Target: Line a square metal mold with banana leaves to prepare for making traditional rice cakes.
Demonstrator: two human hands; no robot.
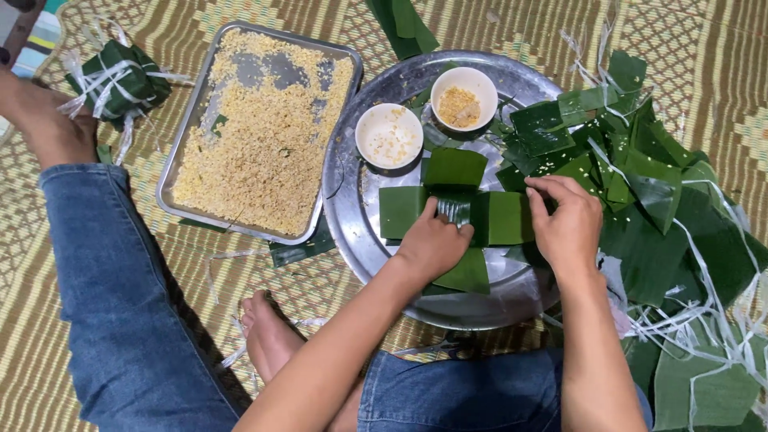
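Under left hand (436,240) — leaf cross (456,210) half-hidden

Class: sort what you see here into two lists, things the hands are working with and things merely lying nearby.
In use:
left hand
right hand
crossed green leaf strips
round silver metal tray

Lying about:
rectangular metal tray of yellow grain
two small white bowls
tied green leaf parcel
loose pile of cut leaves

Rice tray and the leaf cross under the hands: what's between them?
Head view: only the bare rim of the round metal platter separates the rice tray from the leaf cross; the bowls sit farther up.
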